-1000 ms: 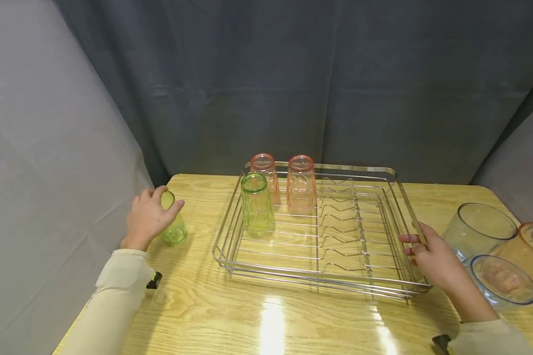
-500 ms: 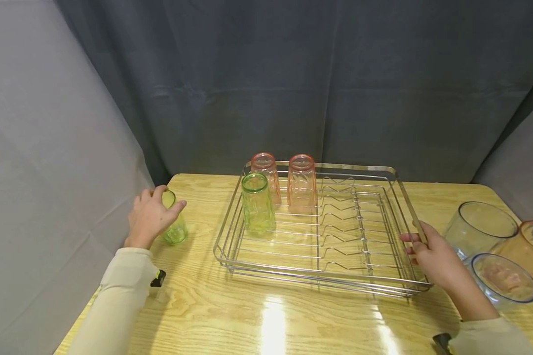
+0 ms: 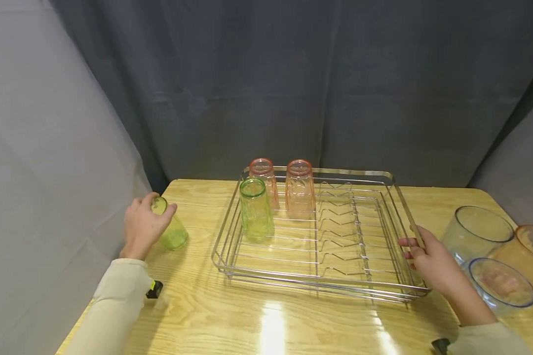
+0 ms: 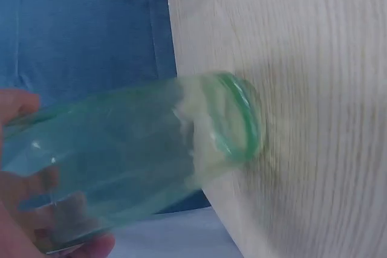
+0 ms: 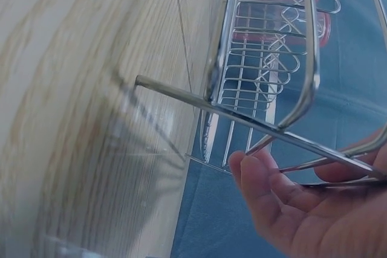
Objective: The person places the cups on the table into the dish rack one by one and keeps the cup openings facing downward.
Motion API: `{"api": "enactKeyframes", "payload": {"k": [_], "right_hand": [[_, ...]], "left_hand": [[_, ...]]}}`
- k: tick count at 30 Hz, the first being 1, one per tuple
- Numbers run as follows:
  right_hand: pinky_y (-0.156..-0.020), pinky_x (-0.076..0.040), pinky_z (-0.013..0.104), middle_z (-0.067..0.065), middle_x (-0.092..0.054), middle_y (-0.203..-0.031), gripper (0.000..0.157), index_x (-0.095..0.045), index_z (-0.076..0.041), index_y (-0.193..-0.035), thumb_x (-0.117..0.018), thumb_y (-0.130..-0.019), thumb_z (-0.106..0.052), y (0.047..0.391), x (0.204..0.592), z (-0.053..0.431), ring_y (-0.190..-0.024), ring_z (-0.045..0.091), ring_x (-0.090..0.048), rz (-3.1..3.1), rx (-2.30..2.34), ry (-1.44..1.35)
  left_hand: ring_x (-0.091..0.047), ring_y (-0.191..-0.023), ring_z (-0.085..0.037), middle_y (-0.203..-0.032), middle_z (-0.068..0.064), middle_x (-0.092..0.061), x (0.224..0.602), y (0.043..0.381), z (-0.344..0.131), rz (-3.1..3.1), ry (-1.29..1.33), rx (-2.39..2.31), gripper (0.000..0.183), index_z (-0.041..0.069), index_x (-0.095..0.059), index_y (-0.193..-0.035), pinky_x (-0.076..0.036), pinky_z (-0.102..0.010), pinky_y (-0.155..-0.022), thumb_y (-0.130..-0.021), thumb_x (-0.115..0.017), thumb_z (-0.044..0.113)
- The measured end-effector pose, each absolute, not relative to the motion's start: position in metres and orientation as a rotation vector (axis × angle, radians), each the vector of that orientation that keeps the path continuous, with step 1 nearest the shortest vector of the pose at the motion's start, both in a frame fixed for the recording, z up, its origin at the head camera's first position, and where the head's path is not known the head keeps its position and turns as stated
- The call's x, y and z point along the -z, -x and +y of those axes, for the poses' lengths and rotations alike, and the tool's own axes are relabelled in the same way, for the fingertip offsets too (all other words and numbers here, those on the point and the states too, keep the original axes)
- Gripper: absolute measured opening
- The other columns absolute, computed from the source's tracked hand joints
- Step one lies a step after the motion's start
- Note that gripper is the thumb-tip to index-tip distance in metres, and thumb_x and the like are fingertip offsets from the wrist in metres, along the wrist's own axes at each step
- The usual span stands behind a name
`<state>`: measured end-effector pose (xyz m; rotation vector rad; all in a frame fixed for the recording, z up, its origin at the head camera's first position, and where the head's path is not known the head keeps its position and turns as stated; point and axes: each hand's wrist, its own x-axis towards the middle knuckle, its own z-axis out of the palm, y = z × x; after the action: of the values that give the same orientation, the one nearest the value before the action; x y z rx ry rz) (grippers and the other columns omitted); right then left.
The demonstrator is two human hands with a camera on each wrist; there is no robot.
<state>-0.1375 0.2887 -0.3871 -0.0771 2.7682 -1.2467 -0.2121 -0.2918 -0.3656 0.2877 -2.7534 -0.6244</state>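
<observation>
My left hand [image 3: 144, 227] holds a clear green drinking glass [image 3: 174, 234] by its upper end, fingers and thumb around it. The glass leans toward the hand; in the left wrist view its thick green lower end [image 4: 239, 116] is at the tabletop, and I cannot tell whether it touches. On the right, my right hand [image 3: 435, 259] grips the side rail of a wire dish rack [image 3: 337, 283]; the right wrist view shows the fingers [image 5: 260, 194] curled at the metal bars. Another green glass [image 3: 256, 217] and two pink glasses [image 3: 264, 185] stand in the rack's left part.
Right of the rack, close to my right forearm, stand a large clear glass container [image 3: 479, 229], a blue-rimmed one [image 3: 502, 286] and an orange one [image 3: 530, 251]. A dark curtain [image 3: 266, 88] hangs behind the wooden table [image 3: 213, 325]; pale cloth [image 3: 71, 162] flanks the left side.
The green glass in my left hand has tipped, its top moving left and toward me. My right hand keeps its grip on the rack. The head view has shifted slightly.
</observation>
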Motion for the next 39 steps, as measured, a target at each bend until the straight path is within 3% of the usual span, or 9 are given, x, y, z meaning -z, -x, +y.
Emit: {"api": "enactKeyframes", "payload": {"k": [6,17,19,22,24,27,30,35,39], "right_hand": [[-0.068,-0.055,0.027,0.04,-0.047,-0.135,0.053,-0.001,0.019,-0.15,-0.019,-0.104,-0.001,0.137,0.387,0.289,-0.083,-0.009,-0.052,2.773,1.242,0.067],[-0.067,-0.054,0.027,0.04,-0.046,-0.135,0.054,0.002,0.018,-0.151,-0.018,-0.104,-0.002,0.139,0.387,0.287,-0.085,-0.005,-0.054,2.755,1.251,0.057],[-0.067,-0.053,0.027,0.04,-0.046,-0.136,0.054,0.001,0.018,-0.151,-0.018,-0.104,-0.002,0.139,0.387,0.287,-0.085,-0.005,-0.054,2.755,1.251,0.057],[-0.067,-0.054,0.027,0.04,-0.046,-0.136,0.054,0.001,0.018,-0.15,-0.018,-0.104,-0.002,0.138,0.387,0.287,-0.085,-0.005,-0.054,2.759,1.247,0.059],[-0.067,-0.054,0.027,0.04,-0.046,-0.136,0.054,0.001,0.018,-0.15,-0.018,-0.104,-0.002,0.139,0.386,0.287,-0.085,-0.004,-0.054,2.762,1.244,0.06],[-0.067,-0.053,0.027,0.04,-0.046,-0.136,0.054,0.002,0.018,-0.15,-0.018,-0.104,-0.002,0.139,0.386,0.287,-0.085,-0.004,-0.055,2.759,1.245,0.058],[-0.067,-0.053,0.027,0.04,-0.046,-0.135,0.054,0.002,0.018,-0.15,-0.018,-0.104,-0.002,0.139,0.385,0.287,-0.085,-0.003,-0.055,2.756,1.25,0.057],[-0.068,-0.054,0.028,0.04,-0.046,-0.136,0.054,0.001,0.018,-0.15,-0.018,-0.105,-0.003,0.138,0.384,0.287,-0.085,-0.005,-0.054,2.763,1.237,0.06],[-0.068,-0.055,0.029,0.04,-0.048,-0.134,0.055,-0.001,0.018,-0.15,-0.021,-0.105,-0.006,0.139,0.384,0.286,-0.084,-0.009,-0.052,2.769,1.237,0.069]], "left_hand": [[-0.052,-0.111,-0.04,-0.127,-0.021,-0.056,0.352,0.199,-0.29,-2.602,-0.3,0.76,0.065,0.015,-0.053,-0.14,-0.042,-0.056,-0.087,-0.092,-0.054,0.059],[-0.061,-0.108,-0.038,-0.12,-0.019,-0.062,0.32,0.167,-0.264,-2.374,-0.228,1.011,0.049,0.014,-0.059,-0.134,-0.042,-0.052,-0.093,-0.095,-0.061,0.043],[-0.063,-0.105,-0.033,-0.118,-0.017,-0.062,0.315,0.163,-0.259,-2.347,-0.22,1.045,0.047,0.015,-0.059,-0.134,-0.042,-0.047,-0.092,-0.095,-0.062,0.041],[-0.059,-0.101,-0.015,-0.118,-0.01,-0.061,0.309,0.157,-0.254,-2.314,-0.224,1.116,0.045,0.015,-0.058,-0.134,-0.042,-0.036,-0.089,-0.096,-0.061,0.038],[-0.054,-0.097,-0.004,-0.116,-0.002,-0.058,0.307,0.152,-0.252,-2.281,-0.22,1.167,0.044,0.016,-0.058,-0.135,-0.042,-0.027,-0.084,-0.096,-0.061,0.035],[-0.049,-0.093,0.005,-0.112,0.011,-0.054,0.306,0.147,-0.249,-2.234,-0.191,1.208,0.043,0.015,-0.057,-0.135,-0.041,-0.019,-0.078,-0.096,-0.061,0.032],[-0.049,-0.095,0.005,-0.111,0.015,-0.051,0.305,0.143,-0.246,-2.205,-0.141,1.235,0.042,0.013,-0.057,-0.136,-0.041,-0.018,-0.078,-0.097,-0.06,0.028],[-0.05,-0.098,0.002,-0.115,0.005,-0.055,0.306,0.138,-0.237,-2.162,-0.043,1.272,0.04,0.011,-0.057,-0.136,-0.042,-0.017,-0.08,-0.097,-0.059,0.021],[-0.05,-0.1,-0.001,-0.113,0.012,-0.054,0.308,0.131,-0.23,-2.106,0.032,1.285,0.04,0.009,-0.057,-0.135,-0.041,-0.018,-0.083,-0.096,-0.058,0.018]]}}
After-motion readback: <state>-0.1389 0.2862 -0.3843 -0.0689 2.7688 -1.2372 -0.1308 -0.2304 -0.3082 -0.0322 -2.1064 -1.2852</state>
